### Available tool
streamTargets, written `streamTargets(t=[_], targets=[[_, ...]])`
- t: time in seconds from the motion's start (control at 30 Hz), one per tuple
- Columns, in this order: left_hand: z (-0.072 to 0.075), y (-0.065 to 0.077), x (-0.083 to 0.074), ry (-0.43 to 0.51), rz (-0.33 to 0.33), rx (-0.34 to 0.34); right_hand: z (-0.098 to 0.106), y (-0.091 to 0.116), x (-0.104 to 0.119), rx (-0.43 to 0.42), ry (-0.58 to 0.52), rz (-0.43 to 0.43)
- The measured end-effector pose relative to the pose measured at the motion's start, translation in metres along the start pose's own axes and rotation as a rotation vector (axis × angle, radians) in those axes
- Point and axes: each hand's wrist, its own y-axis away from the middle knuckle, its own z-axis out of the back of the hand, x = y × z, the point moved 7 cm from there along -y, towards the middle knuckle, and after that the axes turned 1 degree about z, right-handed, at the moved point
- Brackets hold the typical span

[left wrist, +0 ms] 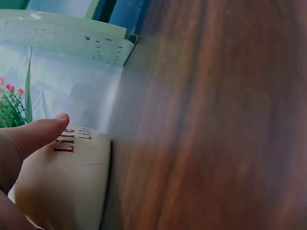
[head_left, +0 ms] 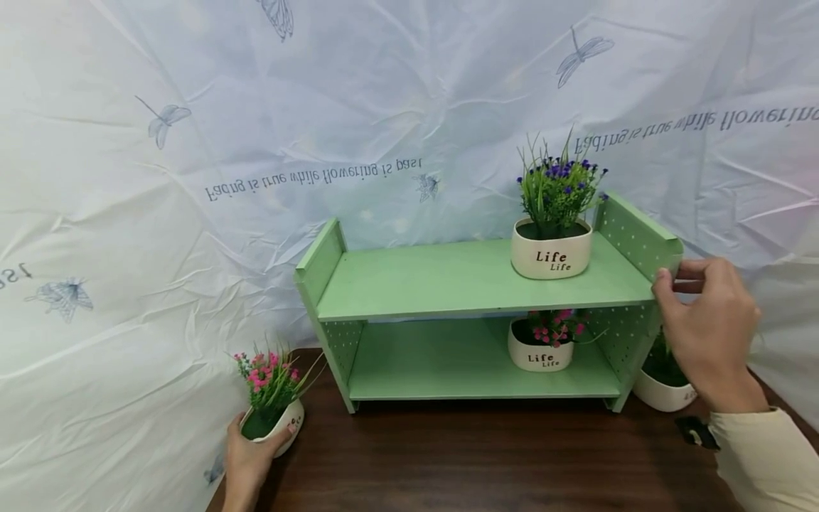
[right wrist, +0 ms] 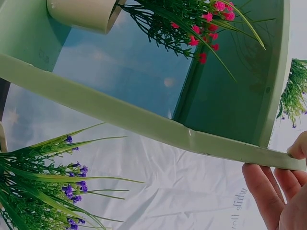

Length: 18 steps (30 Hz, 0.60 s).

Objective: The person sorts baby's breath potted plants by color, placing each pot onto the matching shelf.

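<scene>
On the left, my left hand (head_left: 248,455) grips a cream oval pot of pink artificial flowers (head_left: 265,380) by its rim. The left wrist view has the thumb lying over the "Life" lettering of that pot (left wrist: 72,177), close to the brown tabletop. At the right, my right hand (head_left: 719,323) pinches the front edge of the side panel of a green two-tier shelf (head_left: 409,281). Thumb and fingers lie on opposite sides of that panel (right wrist: 225,148) in the right wrist view.
A pot with purple flowers (head_left: 552,254) stands on the upper tier, towards the right. Below it, another pink-flowered pot (head_left: 540,355) sits on the lower tier. One more pot (head_left: 662,392) is on the dark wooden table (head_left: 486,455), right of the shelf. Printed cloth (head_left: 384,85) hangs behind.
</scene>
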Motion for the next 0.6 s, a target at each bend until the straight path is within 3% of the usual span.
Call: streamTargets(t=[0.37, 0.6], targets=[[0.0003, 0.0006, 0.003, 0.022, 0.015, -0.064, -0.0004, 0.0001, 0.0001, -0.002, -0.002, 0.006], [0.0021, 0.0026, 0.001, 0.014, 0.016, -0.056, -0.0008, 0.0004, -0.0002, 0.004, -0.002, -0.001]])
